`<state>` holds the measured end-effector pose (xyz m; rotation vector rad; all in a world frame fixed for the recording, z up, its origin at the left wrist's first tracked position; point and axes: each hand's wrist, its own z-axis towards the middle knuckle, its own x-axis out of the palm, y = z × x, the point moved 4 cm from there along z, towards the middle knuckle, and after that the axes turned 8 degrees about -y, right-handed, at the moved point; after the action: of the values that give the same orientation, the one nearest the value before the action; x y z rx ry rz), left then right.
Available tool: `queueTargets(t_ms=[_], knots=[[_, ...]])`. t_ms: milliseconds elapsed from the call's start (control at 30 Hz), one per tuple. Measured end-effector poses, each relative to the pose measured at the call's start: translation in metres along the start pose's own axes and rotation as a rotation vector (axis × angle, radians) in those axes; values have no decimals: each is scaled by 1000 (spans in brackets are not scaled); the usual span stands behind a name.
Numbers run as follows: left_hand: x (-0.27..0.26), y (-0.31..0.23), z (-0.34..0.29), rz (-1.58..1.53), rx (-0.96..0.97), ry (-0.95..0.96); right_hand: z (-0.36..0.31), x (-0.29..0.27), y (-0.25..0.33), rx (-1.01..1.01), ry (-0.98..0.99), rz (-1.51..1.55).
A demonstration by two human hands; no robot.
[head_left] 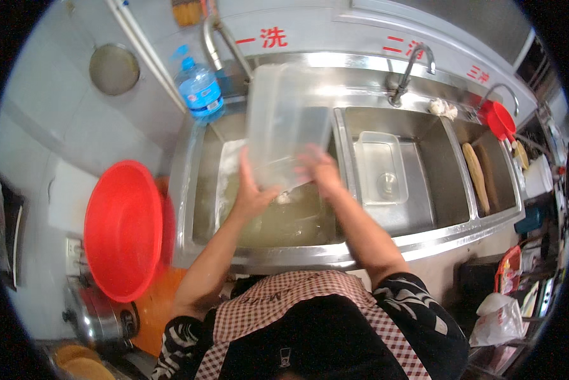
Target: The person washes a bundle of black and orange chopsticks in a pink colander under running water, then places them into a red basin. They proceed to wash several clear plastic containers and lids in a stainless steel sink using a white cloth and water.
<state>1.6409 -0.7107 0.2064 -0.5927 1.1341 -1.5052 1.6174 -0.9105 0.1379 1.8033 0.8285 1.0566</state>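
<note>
A translucent plastic container [275,120], tall and rectangular, is tilted up over the left sink basin [202,190]. My left hand [254,195] is closed on its near left edge, thumb toward the right. Against the container's right side is my right hand [319,170], its fingers smeared by motion, so whether they grip anything is unclear. Cloudy water [303,228] fills the basin below. Something whitish floats there along the left wall, and a small white patch shows below the container; I cannot make out what either is.
In the middle basin lies another clear container [381,168]. The right basin holds a long tan object [476,174]. A red dipper [501,120] hangs near the right faucet. At left stand a big red tub [123,231] and a blue pump bottle [199,92]. A curved faucet [411,73] rises behind.
</note>
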Motion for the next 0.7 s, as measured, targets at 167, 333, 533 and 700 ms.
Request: queueTargets(t_ms=[167, 333, 533, 700], knots=[[-17, 34, -11, 142, -299, 158, -59, -168, 104, -174, -308, -384], [-34, 138, -38, 318, -675, 119, -93, -315, 127, 126, -609, -667], [29, 193, -54, 473, -718, 692, -49, -223, 125, -891, -672, -1585], [76, 200, -77, 541, -990, 880, 28, -8, 17, -757, 204, -1217]])
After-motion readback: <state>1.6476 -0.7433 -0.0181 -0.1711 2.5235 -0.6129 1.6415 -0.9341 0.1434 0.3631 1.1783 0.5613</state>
